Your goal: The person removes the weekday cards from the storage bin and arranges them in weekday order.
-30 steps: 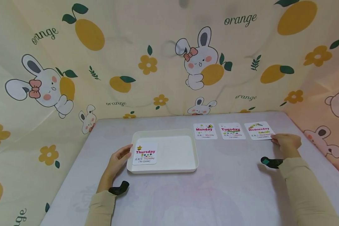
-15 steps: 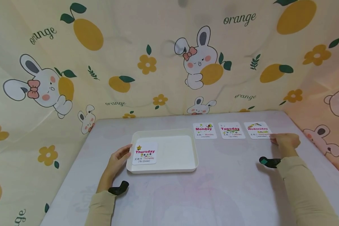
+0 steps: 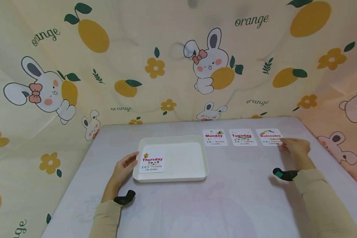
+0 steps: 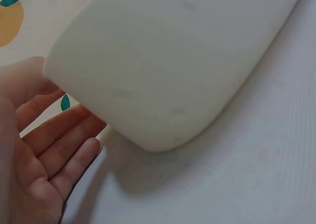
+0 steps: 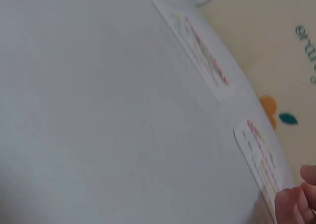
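Note:
My left hand (image 3: 124,168) holds the left rim of a shallow white tray (image 3: 172,179), thumb by the rim and the other fingers along its outer wall in the left wrist view. A white card printed "Thursday" (image 3: 152,162) lies at the tray's left end. Back on the right, my right hand (image 3: 297,148) has its bent fingertips at the right edge of the "Wednesday" card (image 3: 268,137), covering its corner. The right wrist view catches only those fingertips (image 5: 289,204) over the end of this card (image 5: 256,157).
The "Monday" card (image 3: 215,137) and "Tuesday" card (image 3: 243,137) lie left of the Wednesday card in one row, behind the tray's right corner. A patterned cloth (image 3: 172,59) rises at the table's (image 3: 196,208) back edge and sides.
The right hand has shifted slightly left, its fingertips further over the Wednesday card's edge. That card sits a little straighter in the row. The left hand and tray stay put.

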`<move>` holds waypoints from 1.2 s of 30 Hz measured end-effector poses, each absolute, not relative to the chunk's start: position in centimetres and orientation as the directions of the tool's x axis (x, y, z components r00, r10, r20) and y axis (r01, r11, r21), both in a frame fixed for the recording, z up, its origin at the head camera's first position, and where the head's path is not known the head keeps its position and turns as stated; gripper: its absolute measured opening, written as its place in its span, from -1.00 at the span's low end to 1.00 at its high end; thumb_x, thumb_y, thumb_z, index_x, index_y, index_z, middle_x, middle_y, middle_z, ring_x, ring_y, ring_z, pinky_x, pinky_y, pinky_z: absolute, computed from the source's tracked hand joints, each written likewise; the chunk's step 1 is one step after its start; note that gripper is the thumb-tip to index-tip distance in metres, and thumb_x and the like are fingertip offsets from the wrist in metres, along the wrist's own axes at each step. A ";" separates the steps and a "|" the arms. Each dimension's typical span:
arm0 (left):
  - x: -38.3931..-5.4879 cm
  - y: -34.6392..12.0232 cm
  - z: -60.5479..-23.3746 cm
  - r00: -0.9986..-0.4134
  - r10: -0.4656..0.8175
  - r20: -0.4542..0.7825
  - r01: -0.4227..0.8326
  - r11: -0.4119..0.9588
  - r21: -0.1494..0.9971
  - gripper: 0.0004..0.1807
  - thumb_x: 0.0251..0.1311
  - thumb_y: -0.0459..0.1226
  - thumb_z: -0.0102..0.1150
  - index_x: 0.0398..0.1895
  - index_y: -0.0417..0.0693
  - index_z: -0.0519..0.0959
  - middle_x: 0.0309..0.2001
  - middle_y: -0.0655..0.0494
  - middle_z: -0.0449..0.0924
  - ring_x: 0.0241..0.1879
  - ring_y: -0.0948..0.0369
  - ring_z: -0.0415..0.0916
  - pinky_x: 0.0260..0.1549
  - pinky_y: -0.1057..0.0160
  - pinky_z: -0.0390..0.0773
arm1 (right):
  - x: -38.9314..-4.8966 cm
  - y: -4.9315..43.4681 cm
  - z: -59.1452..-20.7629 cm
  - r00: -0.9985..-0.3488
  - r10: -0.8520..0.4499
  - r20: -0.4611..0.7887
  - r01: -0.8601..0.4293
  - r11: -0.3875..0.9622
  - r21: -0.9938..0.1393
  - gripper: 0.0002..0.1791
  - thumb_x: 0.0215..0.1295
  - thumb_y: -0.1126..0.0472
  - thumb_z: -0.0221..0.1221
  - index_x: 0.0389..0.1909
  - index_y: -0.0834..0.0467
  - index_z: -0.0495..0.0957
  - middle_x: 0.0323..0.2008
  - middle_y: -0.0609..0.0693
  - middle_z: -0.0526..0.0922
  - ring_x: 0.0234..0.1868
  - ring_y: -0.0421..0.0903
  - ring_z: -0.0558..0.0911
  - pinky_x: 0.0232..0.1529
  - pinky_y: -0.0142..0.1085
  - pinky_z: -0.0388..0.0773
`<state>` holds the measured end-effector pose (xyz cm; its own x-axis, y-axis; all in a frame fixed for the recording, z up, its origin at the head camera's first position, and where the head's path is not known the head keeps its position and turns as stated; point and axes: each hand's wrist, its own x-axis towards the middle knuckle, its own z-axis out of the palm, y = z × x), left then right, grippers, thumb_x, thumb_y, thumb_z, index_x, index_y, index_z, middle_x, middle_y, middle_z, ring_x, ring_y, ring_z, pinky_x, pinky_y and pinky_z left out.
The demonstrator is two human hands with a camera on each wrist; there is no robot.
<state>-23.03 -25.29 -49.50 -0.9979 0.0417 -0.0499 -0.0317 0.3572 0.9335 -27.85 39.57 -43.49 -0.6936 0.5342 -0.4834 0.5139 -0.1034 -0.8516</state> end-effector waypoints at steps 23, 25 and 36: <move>-23.0 -25.1 -49.4 -0.997 0.041 -0.064 -0.046 0.343 0.938 -0.50 0.35 -0.15 0.08 0.33 -0.03 0.37 0.41 -0.01 0.34 0.41 0.04 0.27 0.42 -0.04 0.23 | -25.2 30.4 -42.6 -0.932 0.116 -0.344 0.352 0.053 -0.935 -0.74 0.35 0.11 0.15 -0.56 -0.18 0.62 -0.58 -0.29 0.68 -0.47 -0.36 0.66 -0.31 -0.52 0.63; -23.0 -25.1 -49.5 -0.997 0.041 -0.064 -0.045 0.346 0.937 -0.49 0.35 -0.15 0.07 0.34 -0.04 0.37 0.41 -0.01 0.33 0.41 0.03 0.27 0.42 -0.04 0.23 | -24.9 29.8 -42.5 -0.938 0.093 -0.334 0.340 0.061 -0.938 -0.76 0.35 0.11 0.14 -0.52 -0.17 0.61 -0.57 -0.29 0.68 -0.46 -0.38 0.65 -0.29 -0.53 0.63; -23.0 -25.2 -49.5 -0.998 0.034 -0.052 -0.036 0.367 0.929 -0.49 0.35 -0.14 0.08 0.34 -0.01 0.37 0.40 0.00 0.35 0.38 0.06 0.31 0.35 0.18 0.32 | -24.2 26.0 -41.6 -0.950 -0.051 -0.308 0.304 0.080 -0.949 -0.77 0.38 0.13 0.12 -0.49 -0.15 0.62 -0.51 -0.27 0.68 -0.45 -0.37 0.66 -0.27 -0.52 0.63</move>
